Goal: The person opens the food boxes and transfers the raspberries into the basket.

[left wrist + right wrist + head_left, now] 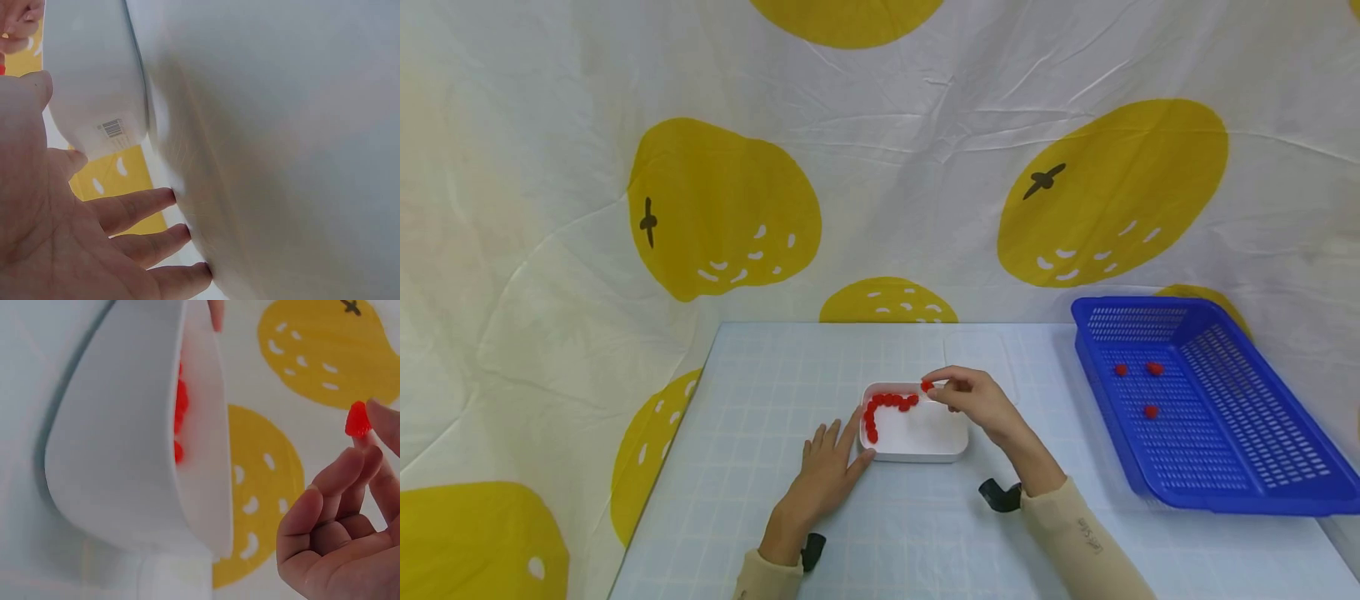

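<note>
A white rectangular box (921, 457) stands on the table, with several small red raspberry-like pieces (887, 399) lined along its left and far inner sides. My right hand (981, 404) is above the box's far right part and pinches one red piece (357, 420) between thumb and index finger; its other fingers are curled. My left hand (826, 475) touches the box's left end with thumb and index finger, its other fingers spread on the table. In the left wrist view, the left hand (69, 231) lies beside the box's outer wall (94, 69), which bears a barcode label.
A blue plastic basket (1120, 442) stands at the right with a few red pieces (1152, 412) inside. A faint transparent flat item (981, 335) lies behind the box, partly behind my right hand. A white cloth with yellow fruit prints (910, 208) hangs behind the table.
</note>
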Motion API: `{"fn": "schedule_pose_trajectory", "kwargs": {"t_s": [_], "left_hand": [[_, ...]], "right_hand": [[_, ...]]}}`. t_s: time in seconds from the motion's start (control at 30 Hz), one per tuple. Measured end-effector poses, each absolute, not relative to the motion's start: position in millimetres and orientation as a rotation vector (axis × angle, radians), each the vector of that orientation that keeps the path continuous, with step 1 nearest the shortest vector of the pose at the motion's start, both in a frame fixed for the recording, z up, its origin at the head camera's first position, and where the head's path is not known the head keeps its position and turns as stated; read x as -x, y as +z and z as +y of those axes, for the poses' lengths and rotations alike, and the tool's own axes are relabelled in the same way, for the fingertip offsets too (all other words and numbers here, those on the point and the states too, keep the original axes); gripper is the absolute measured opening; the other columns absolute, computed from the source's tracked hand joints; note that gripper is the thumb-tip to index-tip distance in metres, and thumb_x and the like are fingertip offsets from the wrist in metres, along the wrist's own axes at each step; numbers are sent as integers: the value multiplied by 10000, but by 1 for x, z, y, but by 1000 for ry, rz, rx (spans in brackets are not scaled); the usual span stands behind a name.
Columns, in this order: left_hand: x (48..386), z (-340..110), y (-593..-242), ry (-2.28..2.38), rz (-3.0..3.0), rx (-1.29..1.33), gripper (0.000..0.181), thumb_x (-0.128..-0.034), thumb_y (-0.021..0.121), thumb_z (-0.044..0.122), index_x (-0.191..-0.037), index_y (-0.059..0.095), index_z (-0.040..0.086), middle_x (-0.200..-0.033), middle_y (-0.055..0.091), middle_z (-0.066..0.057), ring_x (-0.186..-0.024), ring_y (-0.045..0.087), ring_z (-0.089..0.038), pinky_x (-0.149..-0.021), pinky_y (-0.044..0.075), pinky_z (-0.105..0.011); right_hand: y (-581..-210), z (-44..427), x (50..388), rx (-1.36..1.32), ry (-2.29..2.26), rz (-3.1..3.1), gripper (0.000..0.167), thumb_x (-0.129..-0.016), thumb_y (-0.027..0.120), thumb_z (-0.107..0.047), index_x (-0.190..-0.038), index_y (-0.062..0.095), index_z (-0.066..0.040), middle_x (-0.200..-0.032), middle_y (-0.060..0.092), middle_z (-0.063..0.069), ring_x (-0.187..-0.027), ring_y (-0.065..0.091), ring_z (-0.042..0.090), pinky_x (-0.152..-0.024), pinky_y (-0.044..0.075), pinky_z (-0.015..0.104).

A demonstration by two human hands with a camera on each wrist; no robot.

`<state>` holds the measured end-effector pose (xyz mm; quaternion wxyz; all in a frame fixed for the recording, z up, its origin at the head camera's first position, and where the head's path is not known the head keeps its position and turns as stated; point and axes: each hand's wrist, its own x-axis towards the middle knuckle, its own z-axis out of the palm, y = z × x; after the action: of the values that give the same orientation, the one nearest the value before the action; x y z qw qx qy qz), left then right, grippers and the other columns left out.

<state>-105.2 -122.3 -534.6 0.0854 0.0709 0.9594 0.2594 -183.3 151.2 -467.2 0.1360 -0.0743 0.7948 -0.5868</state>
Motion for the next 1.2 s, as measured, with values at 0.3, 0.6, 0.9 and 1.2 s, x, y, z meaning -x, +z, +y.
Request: {"fn": "schedule_pose_trajectory", "kwargs": {"t_s": [0.3, 0.6, 0.9, 1.2], "left_hand": [[105, -124, -537, 765, 2873, -224, 773, -984, 543, 539, -1615, 176, 285, -1566, 332, -214, -1449, 200, -484, -1126, 137, -687], [105, -123, -538, 769, 2872, -227, 785, -981, 550, 536, -1617, 164, 286, -1564, 332, -217, -1448, 199, -487, -1125, 139, -689], [107, -123, -538, 766, 2868, -216, 780, -983, 547, 534, -1617, 159, 300, -1573, 324, -207, -1457, 186, -475, -1126, 134, -687], [107, -123, -536, 771, 2852, -210, 786, -979, 553, 535, -1617, 155, 304, -1577, 319, -199, -1459, 181, -473, -1121, 128, -697]], "right_hand": [[-446, 199, 178, 181, -1765, 2400, 319, -932, 733, -286, -1194, 719, -106, -935, 618, 193, -857, 547, 318, -740, 478, 350], [-415, 252, 172, 197, -1752, 2588, 348, -974, 683, -242, -1243, 676, -22, -880, 590, 90, -829, 529, 242, -695, 444, 301], [-389, 307, 173, 32, -1731, 2683, 374, -968, 689, -295, -1281, 667, -91, -940, 613, -23, -881, 539, 184, -729, 488, 238], [-384, 372, 186, -223, -1640, 2693, 436, -945, 683, -414, -1317, 655, -187, -982, 611, -159, -824, 554, 135, -672, 484, 220]]}}
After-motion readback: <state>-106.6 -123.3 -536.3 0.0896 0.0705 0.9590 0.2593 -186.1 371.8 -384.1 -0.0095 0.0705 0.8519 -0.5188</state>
